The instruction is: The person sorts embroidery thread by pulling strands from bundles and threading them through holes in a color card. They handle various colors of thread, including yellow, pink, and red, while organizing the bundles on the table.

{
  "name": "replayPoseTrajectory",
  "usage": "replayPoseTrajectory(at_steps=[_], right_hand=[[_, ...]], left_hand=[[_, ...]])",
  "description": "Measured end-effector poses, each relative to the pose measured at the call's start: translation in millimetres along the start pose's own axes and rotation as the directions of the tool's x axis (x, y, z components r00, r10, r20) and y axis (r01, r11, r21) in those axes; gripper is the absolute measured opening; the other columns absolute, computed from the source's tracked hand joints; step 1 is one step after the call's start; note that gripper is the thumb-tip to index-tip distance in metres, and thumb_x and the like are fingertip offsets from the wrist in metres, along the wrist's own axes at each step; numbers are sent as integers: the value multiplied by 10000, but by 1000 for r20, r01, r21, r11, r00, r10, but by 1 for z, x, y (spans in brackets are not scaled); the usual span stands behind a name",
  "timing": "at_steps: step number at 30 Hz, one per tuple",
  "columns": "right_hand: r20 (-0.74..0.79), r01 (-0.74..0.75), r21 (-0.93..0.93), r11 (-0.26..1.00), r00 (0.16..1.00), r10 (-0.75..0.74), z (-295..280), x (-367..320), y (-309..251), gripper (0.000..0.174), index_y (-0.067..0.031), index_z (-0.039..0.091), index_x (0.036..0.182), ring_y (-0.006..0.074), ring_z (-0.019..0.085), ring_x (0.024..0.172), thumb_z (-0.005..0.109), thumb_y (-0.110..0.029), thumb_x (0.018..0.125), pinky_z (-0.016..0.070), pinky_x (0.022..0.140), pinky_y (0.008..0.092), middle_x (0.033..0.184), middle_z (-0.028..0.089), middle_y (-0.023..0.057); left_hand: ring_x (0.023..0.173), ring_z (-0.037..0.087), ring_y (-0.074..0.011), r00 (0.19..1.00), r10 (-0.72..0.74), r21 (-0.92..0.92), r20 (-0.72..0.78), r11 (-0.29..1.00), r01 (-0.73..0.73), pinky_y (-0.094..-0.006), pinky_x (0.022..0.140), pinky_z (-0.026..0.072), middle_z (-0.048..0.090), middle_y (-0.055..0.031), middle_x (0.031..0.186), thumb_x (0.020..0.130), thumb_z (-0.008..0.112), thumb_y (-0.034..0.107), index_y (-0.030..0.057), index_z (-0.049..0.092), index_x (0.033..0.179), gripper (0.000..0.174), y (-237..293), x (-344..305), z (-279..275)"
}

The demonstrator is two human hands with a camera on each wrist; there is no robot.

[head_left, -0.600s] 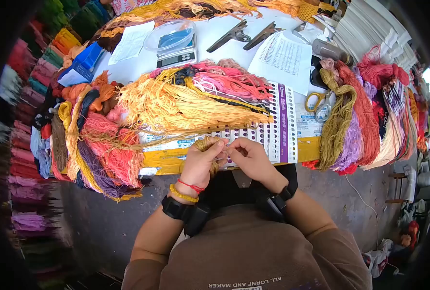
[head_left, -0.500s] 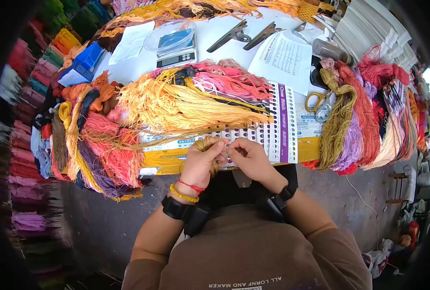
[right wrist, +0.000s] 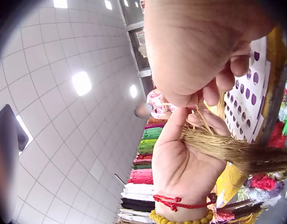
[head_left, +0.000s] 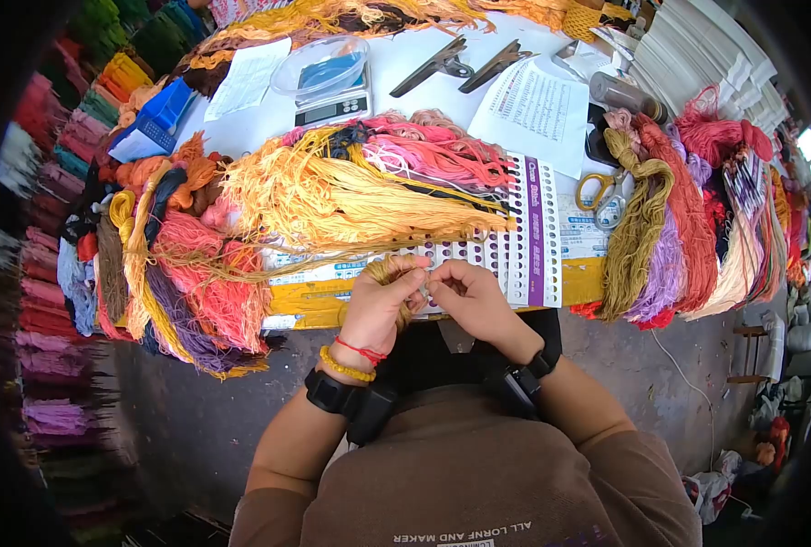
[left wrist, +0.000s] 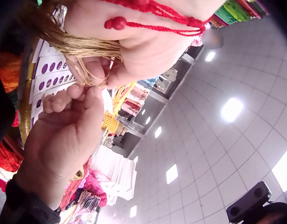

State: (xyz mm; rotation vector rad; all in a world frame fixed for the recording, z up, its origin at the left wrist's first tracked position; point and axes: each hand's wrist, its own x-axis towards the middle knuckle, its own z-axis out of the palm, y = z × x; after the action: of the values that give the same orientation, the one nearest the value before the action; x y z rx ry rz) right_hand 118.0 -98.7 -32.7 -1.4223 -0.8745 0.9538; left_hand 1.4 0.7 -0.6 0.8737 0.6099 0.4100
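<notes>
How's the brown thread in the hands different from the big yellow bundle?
The brown thread is darker than the yellow bundle. The left hand holds the brown thread; the yellow bundle lies unheld. The brown thread is slimmer; the yellow bundle spreads wider. Both have many strands.

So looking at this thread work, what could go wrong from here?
The fine strands pinched where the left hand and right hand meet could slip or tangle, as several are loose and curling.

The brown thread bundle in the left hand trails toward the coral thread pile, so pulling might snag it.

The red cord bracelet on the left wrist has dangling ends that may catch thread.
</notes>
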Motion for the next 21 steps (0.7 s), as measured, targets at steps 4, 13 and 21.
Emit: replayPoseTrajectory(at_steps=[4, 13, 21], right_hand=[[-31, 15, 45, 999, 999, -13, 2, 1, 1, 117, -10, 565, 822, 23, 432, 555, 561, -126, 832, 362, 496, 195, 624, 512, -22], [-29, 9, 46, 999, 1000, -7, 2, 1, 3, 131, -6, 566, 824, 27, 426, 568, 562, -136, 834, 361, 505, 198, 633, 513, -19], [-40, 8, 57, 998, 999, -5, 1, 0, 0, 123, -9, 559, 809, 23, 410, 558, 555, -130, 832, 349, 497, 195, 620, 487, -28]], left_hand=[[607, 491, -85, 1000, 4, 11, -3, 1000, -3, -223, 548, 405, 540, -11, 733, 805, 593, 32, -16, 561, 1012, 215, 3, -2, 5], [650, 502, -74, 998, 43, 62, 46, 997, -46, -197, 571, 407, 532, -11, 758, 799, 569, -11, -44, 471, 1128, 345, 4, -4, 8], [655, 504, -89, 994, 70, 57, 84, 996, -75, -221, 587, 414, 529, -5, 773, 799, 575, -3, -23, 474, 1129, 346, -2, 2, -3]])
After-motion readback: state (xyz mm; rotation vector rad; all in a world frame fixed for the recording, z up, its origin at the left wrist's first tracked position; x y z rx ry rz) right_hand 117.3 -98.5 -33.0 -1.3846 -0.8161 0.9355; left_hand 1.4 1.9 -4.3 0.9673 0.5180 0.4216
